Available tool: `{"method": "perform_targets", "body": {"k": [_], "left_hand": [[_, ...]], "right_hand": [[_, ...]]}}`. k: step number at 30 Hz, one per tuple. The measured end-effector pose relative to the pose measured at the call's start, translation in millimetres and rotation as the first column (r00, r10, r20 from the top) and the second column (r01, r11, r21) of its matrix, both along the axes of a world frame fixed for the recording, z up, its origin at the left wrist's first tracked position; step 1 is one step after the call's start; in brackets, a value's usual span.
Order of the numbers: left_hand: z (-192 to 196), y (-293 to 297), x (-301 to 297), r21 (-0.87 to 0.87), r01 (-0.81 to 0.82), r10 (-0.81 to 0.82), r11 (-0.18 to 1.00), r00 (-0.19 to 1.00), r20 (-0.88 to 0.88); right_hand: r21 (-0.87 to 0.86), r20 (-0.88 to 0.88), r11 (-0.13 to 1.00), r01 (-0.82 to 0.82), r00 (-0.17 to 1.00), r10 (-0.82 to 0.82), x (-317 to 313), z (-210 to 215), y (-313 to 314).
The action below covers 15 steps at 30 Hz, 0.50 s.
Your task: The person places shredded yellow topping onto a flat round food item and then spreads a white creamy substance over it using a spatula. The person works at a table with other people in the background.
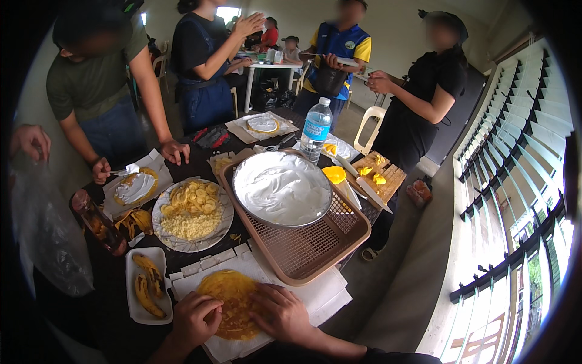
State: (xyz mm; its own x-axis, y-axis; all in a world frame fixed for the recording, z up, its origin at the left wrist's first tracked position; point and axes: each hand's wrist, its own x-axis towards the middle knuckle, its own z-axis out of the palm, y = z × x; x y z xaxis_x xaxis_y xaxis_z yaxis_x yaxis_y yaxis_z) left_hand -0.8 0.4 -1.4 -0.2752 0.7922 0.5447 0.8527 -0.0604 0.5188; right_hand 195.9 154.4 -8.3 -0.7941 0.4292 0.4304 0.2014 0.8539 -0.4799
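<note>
A thin, round yellow-brown crepe [233, 291] lies flat on white paper [189, 280] in front of me. At its left edge my left hand [197, 318] is closed, thumb and fingertips pinched together; what is between them, if anything, is too small to tell. My right hand [280, 310] rests on the crepe's right side with its fingers stretched out. Just beyond sits a large metal bowl of white cream [282, 188] in a brown plastic basket [291, 267]. Left of it, a plate [193, 244] carries banana slices [197, 199] and a grated pale-yellow food [188, 225].
A white foam tray [136, 309] holds two bananas [148, 288]. A water bottle [316, 130] stands behind the bowl. Near a knife [373, 194], a wooden board [388, 176] bears yellow fruit pieces. At left, a person's hand [102, 170] works by a cream-topped crepe [136, 187].
</note>
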Motion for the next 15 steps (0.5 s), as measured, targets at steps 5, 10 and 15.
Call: {"method": "perform_targets", "body": {"k": [5, 10, 15], "left_hand": [[1.4, -0.1, 0.8, -0.001, -0.002, 0.002, 1.000, 1.000, 0.005], [-1.6, -0.1, -0.1, 0.000, -0.001, 0.001, 1.000, 1.000, 0.007], [-0.1, -0.2, 0.1, -0.004, -0.002, 0.002, 1.000, 1.000, 0.006]], "right_hand": [[0.004, 0.000, 1.000, 0.000, 1.000, 0.000, 0.3, 0.2, -0.2], [0.001, -0.002, 1.000, -0.006, 1.000, 0.006, 0.5, -1.3, 0.4], [0.004, 0.000, 1.000, -0.005, 1.000, 0.005, 0.8, -0.4, 0.4]]}}
